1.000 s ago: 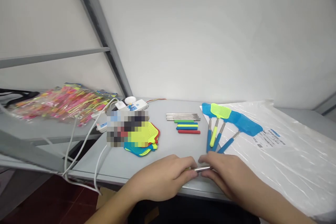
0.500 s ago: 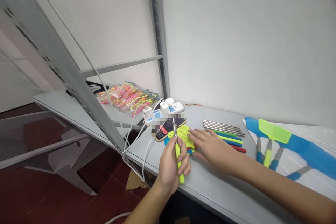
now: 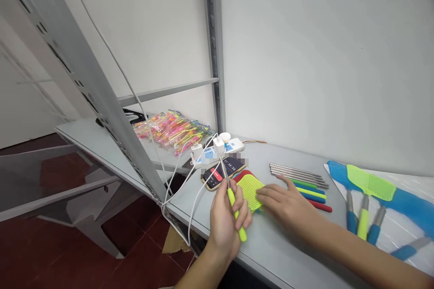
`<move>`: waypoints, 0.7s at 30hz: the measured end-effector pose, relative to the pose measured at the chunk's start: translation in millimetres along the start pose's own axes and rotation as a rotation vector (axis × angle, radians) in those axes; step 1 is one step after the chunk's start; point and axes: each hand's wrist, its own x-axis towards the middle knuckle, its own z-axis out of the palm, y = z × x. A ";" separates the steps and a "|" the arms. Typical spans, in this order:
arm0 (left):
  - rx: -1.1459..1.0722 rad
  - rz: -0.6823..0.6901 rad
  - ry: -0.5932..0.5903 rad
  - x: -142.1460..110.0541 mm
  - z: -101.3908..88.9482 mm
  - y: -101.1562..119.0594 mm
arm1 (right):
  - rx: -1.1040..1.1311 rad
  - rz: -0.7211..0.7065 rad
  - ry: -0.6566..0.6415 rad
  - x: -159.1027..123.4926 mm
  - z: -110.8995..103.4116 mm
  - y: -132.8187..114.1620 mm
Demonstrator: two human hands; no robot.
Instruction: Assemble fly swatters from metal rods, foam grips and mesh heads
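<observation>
The fingers of our left hand [image 3: 225, 219] wrap the yellow-green handle [image 3: 241, 231], its metal shaft [image 3: 224, 169] pointing far. Our right hand [image 3: 287, 204] has its fingertips at the right edge of the yellow-green mesh paddle [image 3: 249, 189]; we cannot tell if they pinch it. Metal rods [image 3: 298, 174] lie beyond.

Metal rods [image 3: 297, 174] — smooth, glossy; plastic swatter head [image 3: 249, 191] — matt, perforated

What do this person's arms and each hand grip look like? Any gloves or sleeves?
The left grip and right grip are bare human hands: no gloves or rings show. Both forearms look bare too, without visible sleeves, watches or bracelets.
</observation>
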 end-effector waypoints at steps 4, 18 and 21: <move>0.020 0.113 -0.058 -7.9 20.6 9.7 | -0.161 0.040 0.204 -18.1 -37.3 9.5; 0.301 -0.415 -0.310 -8.7 86.6 -122.6 | 0.770 1.324 0.770 -170.4 -102.0 -14.3; 0.479 -0.517 -0.537 -17.6 81.8 -131.5 | 1.193 1.323 0.968 -173.8 -100.6 -23.0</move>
